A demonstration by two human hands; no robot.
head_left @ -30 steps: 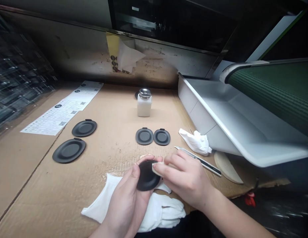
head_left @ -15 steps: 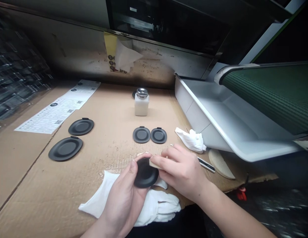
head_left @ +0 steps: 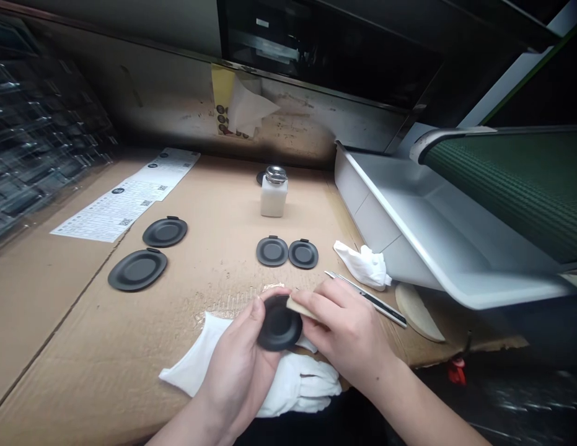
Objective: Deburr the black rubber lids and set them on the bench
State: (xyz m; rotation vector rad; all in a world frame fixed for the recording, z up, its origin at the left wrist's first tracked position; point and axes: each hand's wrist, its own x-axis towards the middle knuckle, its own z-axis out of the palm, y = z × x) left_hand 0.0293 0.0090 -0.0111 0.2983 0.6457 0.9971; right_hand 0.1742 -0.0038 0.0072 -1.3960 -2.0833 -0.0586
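Observation:
My left hand (head_left: 239, 359) grips a small black lid (head_left: 281, 325) by its edge, its dished face turned up toward me. Pinched in the fingers of my right hand (head_left: 346, 325) is a beige pad (head_left: 301, 308), pressed against the lid's upper right rim. A white glove (head_left: 300, 387) lies below my hands. Two similar black lids (head_left: 272, 251) rest side by side just beyond them, and two more lids (head_left: 138, 271) lie to the left. A utility knife (head_left: 369, 298) is on the cardboard by my right hand.
A white bottle with a metal top (head_left: 274, 195) stands at the back, partly hiding another black piece. Printed sheets (head_left: 125, 201) lie left, near stacked clear trays (head_left: 41, 124). On the right are a large grey bin (head_left: 409, 248), a crumpled white cloth (head_left: 365, 265) and a half-round beige pad (head_left: 416, 313).
The view has shifted slightly, so the bench things appear further right. The pad stays at the lid's rim, tilted a little differently. More of the knife shows.

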